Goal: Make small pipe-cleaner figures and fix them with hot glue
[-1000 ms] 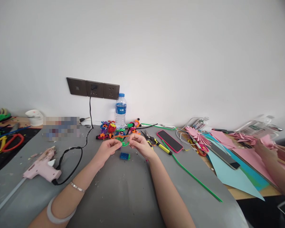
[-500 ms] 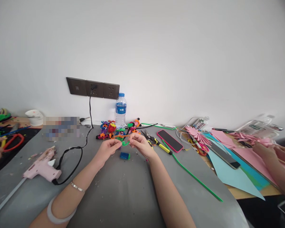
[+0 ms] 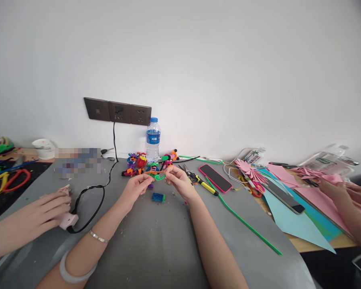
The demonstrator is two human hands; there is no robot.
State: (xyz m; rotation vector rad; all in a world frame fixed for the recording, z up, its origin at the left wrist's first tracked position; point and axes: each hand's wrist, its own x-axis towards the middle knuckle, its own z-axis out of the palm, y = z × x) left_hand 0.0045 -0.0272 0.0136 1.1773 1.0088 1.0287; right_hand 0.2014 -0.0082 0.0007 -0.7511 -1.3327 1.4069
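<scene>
My left hand (image 3: 137, 185) and my right hand (image 3: 178, 179) face each other above the grey table, fingertips pinched. Between them stretches a thin green and orange pipe cleaner piece (image 3: 160, 177), its green part curled into a small loop. Just behind it stand small colourful pipe cleaner figures (image 3: 141, 159), partly hidden by my fingers. A short blue block with a green end (image 3: 158, 197) lies on the table below my hands. Pliers with yellow and black handles (image 3: 206, 185) rest beside my right hand, near a long green pipe cleaner (image 3: 249, 225).
Another person's hand (image 3: 45, 210) covers a pink glue gun (image 3: 67, 220), whose black cord runs to a wall socket (image 3: 118, 112). A water bottle (image 3: 153, 140) stands behind the figures. A pink-edged phone (image 3: 215, 178) lies to the right. Another person's hands (image 3: 338, 192) handle pink paper farther right.
At the left, another person's hand has left the scissors and come down over the glue gun. The green curl between my hands shows as a rounder loop; my hands have barely shifted.
</scene>
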